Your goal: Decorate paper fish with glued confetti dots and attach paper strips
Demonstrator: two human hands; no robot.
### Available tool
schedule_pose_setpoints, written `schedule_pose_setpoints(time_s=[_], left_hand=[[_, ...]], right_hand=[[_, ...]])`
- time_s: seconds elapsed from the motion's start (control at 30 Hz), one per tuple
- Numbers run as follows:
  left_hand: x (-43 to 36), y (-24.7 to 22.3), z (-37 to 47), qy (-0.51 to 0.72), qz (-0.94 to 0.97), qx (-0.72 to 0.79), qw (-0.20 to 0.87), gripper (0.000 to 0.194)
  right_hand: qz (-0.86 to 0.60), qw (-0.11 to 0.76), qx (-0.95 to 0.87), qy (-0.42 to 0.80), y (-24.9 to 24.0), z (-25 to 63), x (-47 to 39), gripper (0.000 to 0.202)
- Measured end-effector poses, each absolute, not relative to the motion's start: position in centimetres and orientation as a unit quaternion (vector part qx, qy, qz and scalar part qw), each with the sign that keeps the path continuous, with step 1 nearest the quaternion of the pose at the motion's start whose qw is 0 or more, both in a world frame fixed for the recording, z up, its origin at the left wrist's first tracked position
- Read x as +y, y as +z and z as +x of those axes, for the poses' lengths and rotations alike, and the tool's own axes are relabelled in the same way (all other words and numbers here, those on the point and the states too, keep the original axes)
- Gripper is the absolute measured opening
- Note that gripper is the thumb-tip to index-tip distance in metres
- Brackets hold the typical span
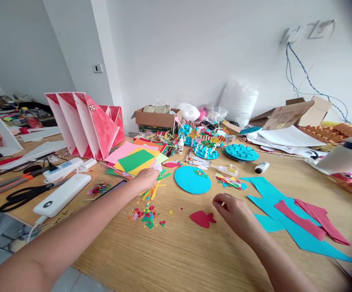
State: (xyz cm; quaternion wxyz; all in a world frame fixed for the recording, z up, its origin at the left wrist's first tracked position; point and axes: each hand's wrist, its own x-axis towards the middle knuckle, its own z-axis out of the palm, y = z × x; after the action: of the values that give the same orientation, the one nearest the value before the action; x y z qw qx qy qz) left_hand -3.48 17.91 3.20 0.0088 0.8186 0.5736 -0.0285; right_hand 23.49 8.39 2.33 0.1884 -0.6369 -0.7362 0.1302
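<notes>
My left hand (147, 178) is closed at a bunch of green and yellow paper strips (157, 190); its fingertips are hidden, so what it grips cannot be told. Over the table just right of a red paper fish (202, 218), my right hand (231, 207) has its fingers curled in, with nothing visible in them. Between and beyond the hands lies a blue paper disc (192, 179) with a small green, dotted fish (200, 173) on its upper right. Small coloured paper dots (148, 215) are scattered in front of my left hand.
Coloured sheets (136, 160) lie behind my left hand. A red-and-white file holder (86, 125), scissors (26, 194) and a power bank (63, 195) are at left. Glue bottles (180, 145) and decorated blue discs (241, 152) stand farther back. Blue scraps (285, 215) cover the right.
</notes>
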Motion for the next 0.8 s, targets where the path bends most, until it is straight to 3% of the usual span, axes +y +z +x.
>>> schedule_pose_setpoints(time_s=[0.6,0.8], left_hand=[[18.6,3.1,-3.4,-0.070,0.809,0.583,0.016,0.024],[18.1,3.8,-3.3,-0.053,0.821,0.568,0.007,0.018]], right_hand=[[-0.647,0.132,-0.741,0.124,2.7,23.3,8.4,0.020],[-0.642,0.156,-0.739,0.127,2.1,23.3,8.4,0.018]])
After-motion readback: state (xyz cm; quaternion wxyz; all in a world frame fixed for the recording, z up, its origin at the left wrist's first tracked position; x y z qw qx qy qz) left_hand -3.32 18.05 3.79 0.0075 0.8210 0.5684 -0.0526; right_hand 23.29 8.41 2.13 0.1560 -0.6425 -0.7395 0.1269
